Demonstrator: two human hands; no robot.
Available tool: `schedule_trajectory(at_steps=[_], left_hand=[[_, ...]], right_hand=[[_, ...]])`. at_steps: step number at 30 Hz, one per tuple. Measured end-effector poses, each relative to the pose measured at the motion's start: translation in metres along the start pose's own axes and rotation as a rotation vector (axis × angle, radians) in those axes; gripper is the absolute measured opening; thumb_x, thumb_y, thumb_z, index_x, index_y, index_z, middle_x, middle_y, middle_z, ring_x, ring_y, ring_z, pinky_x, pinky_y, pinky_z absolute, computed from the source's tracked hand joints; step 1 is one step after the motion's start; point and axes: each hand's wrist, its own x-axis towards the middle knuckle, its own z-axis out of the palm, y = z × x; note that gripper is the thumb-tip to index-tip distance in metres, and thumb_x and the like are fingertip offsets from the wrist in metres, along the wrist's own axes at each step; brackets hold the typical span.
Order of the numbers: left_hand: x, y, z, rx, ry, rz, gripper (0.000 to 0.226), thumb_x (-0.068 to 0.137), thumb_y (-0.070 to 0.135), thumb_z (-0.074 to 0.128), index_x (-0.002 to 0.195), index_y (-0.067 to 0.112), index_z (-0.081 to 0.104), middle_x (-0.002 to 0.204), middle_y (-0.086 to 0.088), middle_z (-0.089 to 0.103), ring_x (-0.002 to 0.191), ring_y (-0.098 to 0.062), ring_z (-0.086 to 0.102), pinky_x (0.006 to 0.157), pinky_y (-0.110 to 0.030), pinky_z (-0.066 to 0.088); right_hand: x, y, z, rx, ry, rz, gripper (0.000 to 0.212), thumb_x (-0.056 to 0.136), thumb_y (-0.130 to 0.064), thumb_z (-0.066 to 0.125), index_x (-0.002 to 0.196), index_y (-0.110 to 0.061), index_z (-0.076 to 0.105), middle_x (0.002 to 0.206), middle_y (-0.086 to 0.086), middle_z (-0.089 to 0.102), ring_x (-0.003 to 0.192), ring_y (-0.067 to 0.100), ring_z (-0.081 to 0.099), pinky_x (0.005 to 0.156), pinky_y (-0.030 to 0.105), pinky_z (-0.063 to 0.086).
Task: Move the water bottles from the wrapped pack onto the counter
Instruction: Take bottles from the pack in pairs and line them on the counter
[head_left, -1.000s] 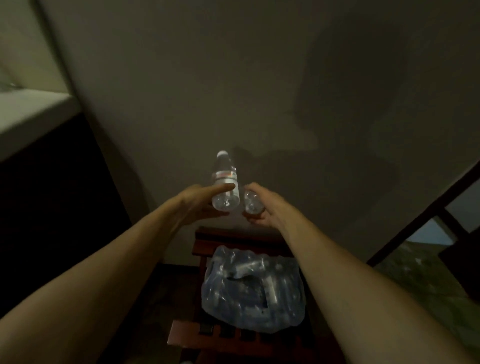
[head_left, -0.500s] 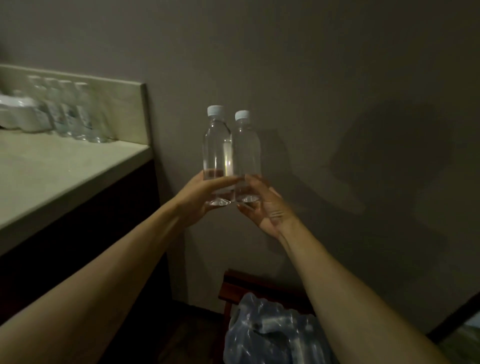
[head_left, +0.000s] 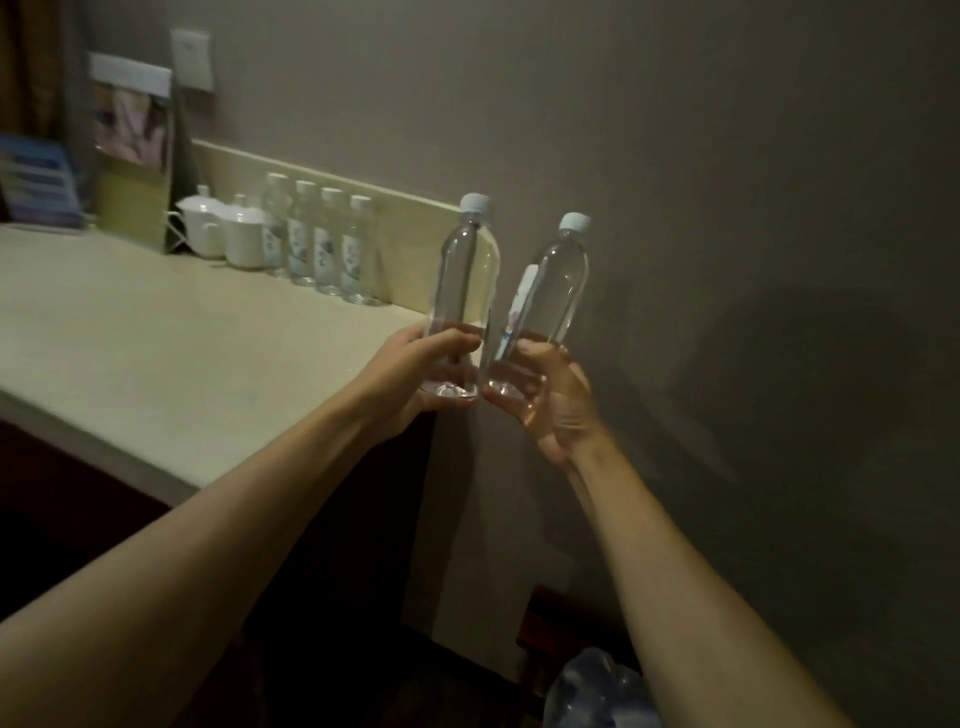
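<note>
My left hand (head_left: 410, 371) grips the lower part of a clear water bottle (head_left: 465, 275) with a white cap, held upright at the counter's right end. Beside it, my right hand (head_left: 556, 400) grips the base of a second clear bottle (head_left: 553, 283), which leans to the right. The two bottle bases nearly touch. Both are held in the air by the pale counter (head_left: 156, 338). Several bottles (head_left: 322, 244) stand in a row at the counter's back edge. A corner of the wrapped pack (head_left: 597, 691) shows at the bottom, below my right forearm.
White teacups (head_left: 223, 231) and a leaflet stand (head_left: 132, 156) occupy the counter's back left. A grey wall runs behind and to the right. A dark cabinet front lies under the counter, and a reddish wooden rack (head_left: 540, 618) holds the pack.
Both hands have carried their bottles up from the pack and leftward to the counter's right end. The view has swung left, and the right bottle now tilts away from the left one.
</note>
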Motion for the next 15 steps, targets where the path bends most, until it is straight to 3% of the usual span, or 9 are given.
schedule_trajectory(at_steps=[3, 6, 9, 11, 15], left_hand=[[-0.002, 0.016, -0.044, 0.068, -0.038, 0.017, 0.017, 0.088, 0.025, 0.066, 0.100, 0.014, 0.071, 0.088, -0.006, 0.075, 0.078, -0.023, 0.074, 0.058, -0.031, 0.058], [-0.004, 0.026, -0.080, 0.106, -0.023, 0.049, 0.036, 0.086, 0.031, 0.070, 0.112, 0.006, 0.065, 0.095, -0.013, 0.074, 0.079, -0.026, 0.074, 0.057, -0.028, 0.056], [-0.001, 0.027, -0.112, 0.096, 0.033, 0.038, 0.038, 0.084, 0.027, 0.073, 0.115, 0.007, 0.064, 0.102, -0.013, 0.074, 0.090, -0.028, 0.074, 0.076, -0.038, 0.059], [0.004, 0.027, -0.128, 0.152, 0.073, 0.017, 0.042, 0.082, 0.027, 0.074, 0.120, 0.013, 0.061, 0.108, -0.009, 0.072, 0.101, -0.027, 0.070, 0.096, -0.048, 0.052], [0.017, 0.026, -0.153, 0.202, 0.016, -0.004, 0.049, 0.077, 0.025, 0.074, 0.122, 0.016, 0.058, 0.113, -0.008, 0.069, 0.109, -0.025, 0.064, 0.104, -0.055, 0.041]], right_hand=[[0.014, 0.026, 0.050, -0.048, 0.007, -0.022, 0.045, 0.080, -0.027, 0.075, 0.115, -0.003, 0.064, 0.106, 0.021, 0.070, 0.099, 0.039, 0.068, 0.086, 0.057, 0.055], [0.024, 0.045, 0.093, -0.120, 0.070, -0.050, 0.056, 0.072, -0.035, 0.082, 0.116, -0.004, 0.065, 0.105, 0.023, 0.070, 0.092, 0.036, 0.069, 0.079, 0.056, 0.057], [0.033, 0.056, 0.116, -0.145, 0.086, -0.023, 0.065, 0.073, -0.034, 0.082, 0.125, -0.003, 0.057, 0.117, 0.026, 0.065, 0.102, 0.043, 0.067, 0.081, 0.063, 0.054], [0.042, 0.062, 0.124, -0.115, 0.092, 0.004, 0.058, 0.079, -0.028, 0.078, 0.124, 0.000, 0.055, 0.118, 0.025, 0.065, 0.103, 0.042, 0.067, 0.083, 0.064, 0.053], [0.061, 0.074, 0.133, -0.176, 0.058, -0.011, 0.022, 0.085, -0.025, 0.071, 0.100, -0.009, 0.067, 0.095, 0.011, 0.072, 0.085, 0.028, 0.071, 0.077, 0.046, 0.059]])
